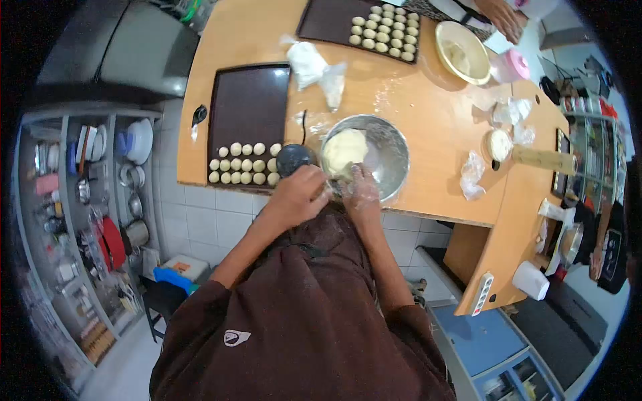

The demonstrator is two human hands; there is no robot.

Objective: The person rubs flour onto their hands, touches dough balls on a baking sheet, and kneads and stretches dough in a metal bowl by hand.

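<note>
Left of the metal bowl [396, 150], the left hand [303, 192] is curled, maybe empty, I can't tell; over the bowl's rim, the right hand [362, 191], half open, touches dough [344, 147].

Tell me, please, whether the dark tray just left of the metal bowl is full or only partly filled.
Partly filled: dough balls line the near end of the dark tray; its far part is bare.

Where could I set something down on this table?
The tabletop lies bare between the metal bowl and crumpled plastic; the near tray is bare beyond its dough balls. It's crowded around the left hand and right hand, beside the black round object and metal bowl.
</note>
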